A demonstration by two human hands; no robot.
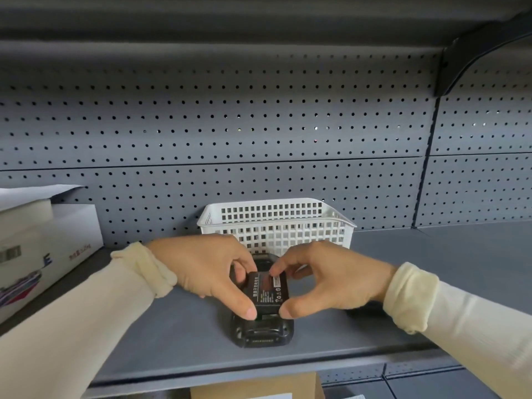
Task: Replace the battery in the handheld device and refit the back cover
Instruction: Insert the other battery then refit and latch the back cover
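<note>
A black handheld device (263, 332) lies face down on the grey shelf (431, 269), its back cover off and the battery bay exposed. A black battery (266, 292) with a printed label sits over the bay, tilted slightly. My left hand (207, 269) pinches the battery's left side between thumb and fingers. My right hand (325, 280) pinches its right side, thumb at the near corner and forefinger on the far edge. A dark flat piece (365, 311), partly hidden under my right wrist, lies on the shelf; I cannot tell if it is the cover.
A white plastic basket (276, 223) stands right behind the device against the perforated back panel (230, 125). A white cardboard box (43, 251) sits at the left. An upper shelf and its bracket (472, 50) hang overhead. A brown box (256, 385) shows below the shelf edge.
</note>
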